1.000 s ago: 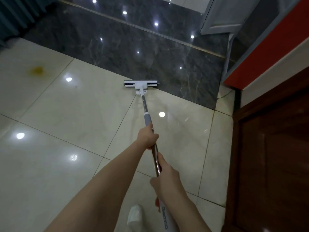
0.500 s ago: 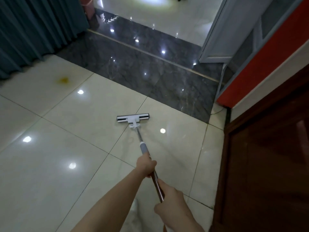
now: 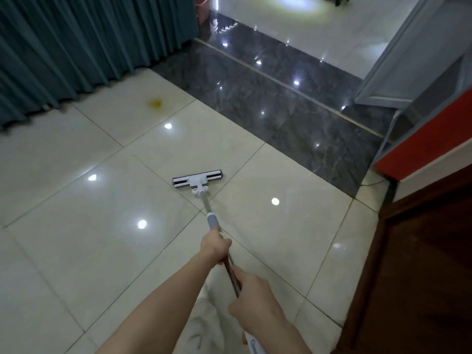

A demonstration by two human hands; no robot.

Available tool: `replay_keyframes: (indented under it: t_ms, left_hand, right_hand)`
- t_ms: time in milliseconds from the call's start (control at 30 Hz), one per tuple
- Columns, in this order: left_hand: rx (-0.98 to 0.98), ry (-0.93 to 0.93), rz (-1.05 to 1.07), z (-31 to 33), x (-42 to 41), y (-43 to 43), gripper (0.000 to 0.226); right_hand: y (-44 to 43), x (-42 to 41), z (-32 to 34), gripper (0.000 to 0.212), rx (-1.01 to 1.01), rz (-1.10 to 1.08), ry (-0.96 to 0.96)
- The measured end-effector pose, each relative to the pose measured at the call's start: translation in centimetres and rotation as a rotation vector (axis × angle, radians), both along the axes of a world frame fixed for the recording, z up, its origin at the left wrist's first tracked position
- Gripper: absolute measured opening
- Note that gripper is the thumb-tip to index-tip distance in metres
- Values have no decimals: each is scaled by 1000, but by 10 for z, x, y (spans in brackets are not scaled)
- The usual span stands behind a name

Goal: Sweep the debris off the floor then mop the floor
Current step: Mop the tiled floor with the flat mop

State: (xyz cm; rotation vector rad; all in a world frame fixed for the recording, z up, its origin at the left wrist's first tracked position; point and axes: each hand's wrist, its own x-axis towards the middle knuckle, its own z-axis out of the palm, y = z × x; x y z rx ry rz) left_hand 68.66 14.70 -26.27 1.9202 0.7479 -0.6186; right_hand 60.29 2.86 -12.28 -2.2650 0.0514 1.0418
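Note:
A flat mop with a white head (image 3: 197, 178) lies on the cream floor tiles (image 3: 76, 226), its metal pole (image 3: 206, 204) running back toward me. My left hand (image 3: 215, 247) grips the pole just below the grey collar. My right hand (image 3: 251, 295) grips the pole lower down, near its white end. A yellow-brown stain (image 3: 154, 103) marks a tile at the far left, well ahead and left of the mop head.
A teal curtain (image 3: 76, 47) hangs along the left. A dark marble strip (image 3: 281, 106) crosses the floor ahead, with pale tiles beyond. A red-and-white counter (image 3: 429, 146) and dark wooden panel (image 3: 421, 251) stand at the right. A white door frame (image 3: 408, 60) is at the upper right.
The mop head has been drawn back from the edge of the dark marble strip onto the cream tiles. Both hands kept their hold on the pole; the view now takes in the curtain.

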Motion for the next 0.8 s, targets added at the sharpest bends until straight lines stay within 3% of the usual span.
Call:
replay_keyframes:
  t_ms: [133, 333, 567, 800]
  left_hand:
    - [-29, -21, 67, -12, 44, 42, 13]
    - [-18, -45, 85, -24, 153, 110, 31]
    - [35, -39, 139, -21, 294, 214, 29]
    - [28, -19, 169, -17, 411, 264, 17]
  right_hand:
    - [39, 49, -7, 68, -32, 70, 16]
    - [106, 165, -25, 72, -79, 84, 33]
    - [211, 309, -36, 65, -65, 95, 14]
    - [256, 434, -47, 58, -99, 141, 20]
